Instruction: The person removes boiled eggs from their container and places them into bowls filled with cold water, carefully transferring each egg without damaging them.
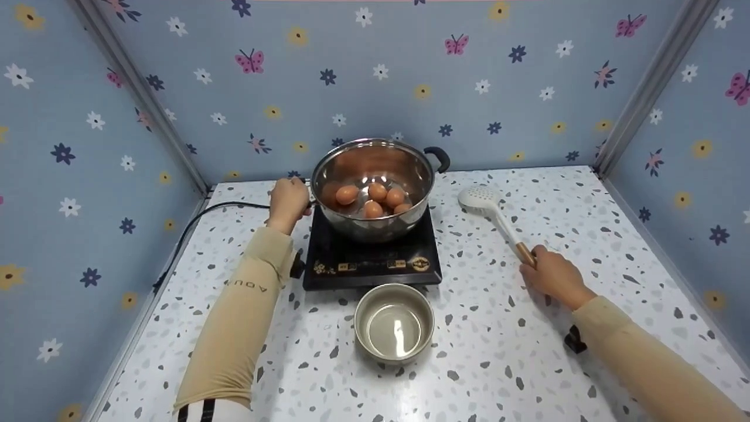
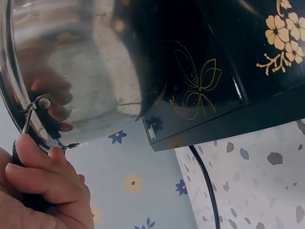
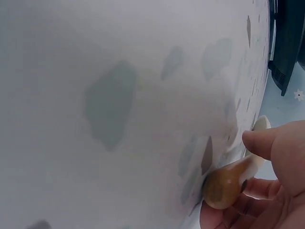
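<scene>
A steel pot (image 1: 372,227) with several brown eggs (image 1: 347,194) inside stands on a black induction cooker (image 1: 372,275). My left hand (image 1: 289,202) grips the pot's left handle; in the left wrist view, the fingers (image 2: 45,183) curl round its dark grip beside the metal bracket (image 2: 45,101). To the right, a white slotted skimmer (image 1: 477,198) lies head-down on the speckled table. My right hand (image 1: 555,276) holds it near the end of its wooden handle (image 3: 224,188), thumb on one side and fingers curled underneath.
A grey-beige bowl (image 1: 395,351) sits in front of the cooker on the speckled table (image 1: 486,363). A black cord (image 1: 187,234) runs from the cooker's left over the table edge. Flowered walls (image 1: 375,88) enclose the back and both sides.
</scene>
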Demonstrator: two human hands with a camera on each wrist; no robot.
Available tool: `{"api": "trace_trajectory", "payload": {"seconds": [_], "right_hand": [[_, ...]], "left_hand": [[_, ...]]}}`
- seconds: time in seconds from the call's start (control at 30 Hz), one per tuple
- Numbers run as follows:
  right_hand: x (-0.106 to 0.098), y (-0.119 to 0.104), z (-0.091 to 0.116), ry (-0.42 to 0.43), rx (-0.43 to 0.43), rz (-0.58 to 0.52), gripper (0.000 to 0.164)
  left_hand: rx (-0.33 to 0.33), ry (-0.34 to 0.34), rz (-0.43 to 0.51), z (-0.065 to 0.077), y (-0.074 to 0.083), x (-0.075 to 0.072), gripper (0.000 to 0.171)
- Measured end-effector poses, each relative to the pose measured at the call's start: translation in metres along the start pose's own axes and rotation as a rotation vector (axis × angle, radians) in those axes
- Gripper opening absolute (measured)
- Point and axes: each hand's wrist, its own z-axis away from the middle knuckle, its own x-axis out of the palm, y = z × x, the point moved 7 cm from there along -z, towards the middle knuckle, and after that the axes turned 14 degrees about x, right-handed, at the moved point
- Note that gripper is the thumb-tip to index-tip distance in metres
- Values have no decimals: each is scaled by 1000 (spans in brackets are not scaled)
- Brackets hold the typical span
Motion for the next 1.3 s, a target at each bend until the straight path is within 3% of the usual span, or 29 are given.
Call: {"api": "trace_trajectory", "payload": {"seconds": [0.23,0.6,0.9,1.3], "right_hand": [[1,-1,-3,2,3,-16,30],[-2,-1,-2,9,11,-55,31],[-12,-1,0,96,3,-46,40],[-19,-2,-3,183,44,-13,38]], "left_hand": [[-6,2,-7,-1,-1,0,53],[-2,26,-16,0,1,1,46],[7,39,-46,-1,-1,2,48],[24,42,-46,1,-2,2,45]]}}
